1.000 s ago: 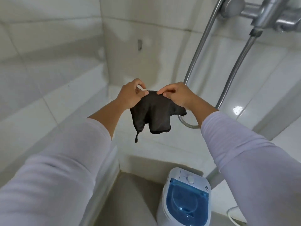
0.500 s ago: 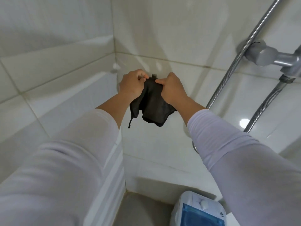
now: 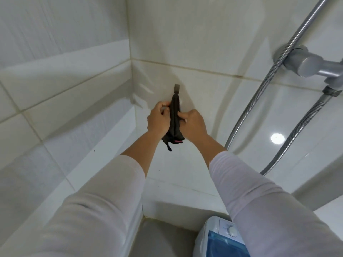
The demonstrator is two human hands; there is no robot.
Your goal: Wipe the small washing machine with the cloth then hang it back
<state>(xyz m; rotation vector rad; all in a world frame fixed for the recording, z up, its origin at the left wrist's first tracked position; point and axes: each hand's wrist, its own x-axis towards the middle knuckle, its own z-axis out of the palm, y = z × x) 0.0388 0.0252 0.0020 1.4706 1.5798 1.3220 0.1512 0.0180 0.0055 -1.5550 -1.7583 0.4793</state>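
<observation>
Dark cloth, bunched narrow, hangs from a small hook on the tiled wall near the corner. Left hand and right hand pinch it from either side, fingers closed on the fabric. The small washing machine stands on the floor below, against the wall's foot.
</observation>
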